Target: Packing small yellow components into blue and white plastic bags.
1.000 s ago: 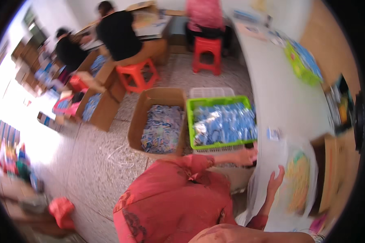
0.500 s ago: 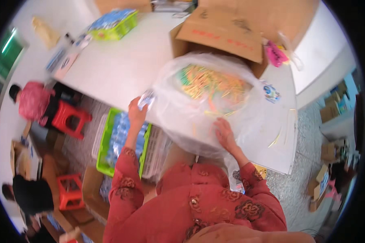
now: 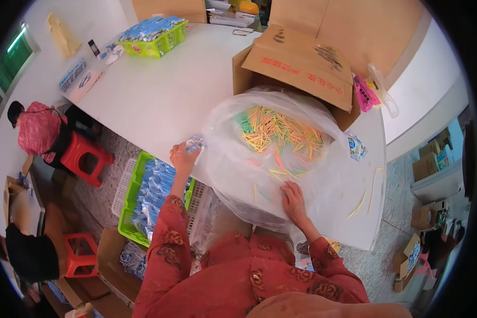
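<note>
My left hand (image 3: 183, 158) is closed on a small blue-and-white packet (image 3: 194, 143) at the table's near edge. My right hand (image 3: 293, 201) lies, fingers bent and slightly apart, on the near part of a clear plastic bag (image 3: 225, 124); nothing shows in it. Just beyond the right fingers, a few loose thin sticks lie in the bag. Farther in is a heap of yellow, orange and green sticks (image 3: 286, 130). The bag spreads from the mouth of a cardboard box (image 3: 297, 63) lying on its side.
Below my left arm stands a green basket (image 3: 127, 225) of blue packets. Another green basket (image 3: 172, 43) sits at the far left of the white table (image 3: 143, 90). More packets (image 3: 356, 147) and loose sticks lie at right. People sit on red stools (image 3: 87, 159) at left.
The view has shifted, so the table sits lower in the picture. My right fingers, spread before, are now more bent on the bag. The packet stays in my left hand.
</note>
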Motion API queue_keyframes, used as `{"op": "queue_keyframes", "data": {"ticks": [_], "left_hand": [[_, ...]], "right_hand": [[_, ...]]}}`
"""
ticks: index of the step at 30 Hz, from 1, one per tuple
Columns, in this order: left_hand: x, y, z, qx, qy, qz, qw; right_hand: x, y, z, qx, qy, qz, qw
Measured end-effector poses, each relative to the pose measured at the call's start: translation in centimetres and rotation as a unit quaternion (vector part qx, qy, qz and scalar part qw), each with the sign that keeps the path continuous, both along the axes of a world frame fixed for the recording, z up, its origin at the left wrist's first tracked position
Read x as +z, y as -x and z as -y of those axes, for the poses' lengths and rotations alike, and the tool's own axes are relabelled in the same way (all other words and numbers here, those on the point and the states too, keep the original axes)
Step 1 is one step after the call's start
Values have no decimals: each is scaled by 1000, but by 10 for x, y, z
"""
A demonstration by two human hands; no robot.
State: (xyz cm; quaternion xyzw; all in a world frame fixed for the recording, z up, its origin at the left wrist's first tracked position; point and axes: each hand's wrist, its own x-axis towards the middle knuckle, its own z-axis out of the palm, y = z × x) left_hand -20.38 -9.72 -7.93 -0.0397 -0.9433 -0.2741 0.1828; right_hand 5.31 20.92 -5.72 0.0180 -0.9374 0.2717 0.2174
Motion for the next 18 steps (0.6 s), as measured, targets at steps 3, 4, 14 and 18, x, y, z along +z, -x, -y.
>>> {"op": "queue_keyframes", "data": {"ticks": [3,4,14,18], "left_hand": [[3,-2,-3,-16,-31,5,999],[5,-4,-6,-19,-35,-12,999],[-6,-12,-5,-22,-34,-126,991],[3,-14,-5,-21,-22,-143,989]], "right_hand": [[-1,-1,1,-15,-13,6,1000],[-3,-2,0,-13,-18,9,1000],[0,0,6,-12,-52,12,998],[-4,4,7,-14,-60,13,998]]}}
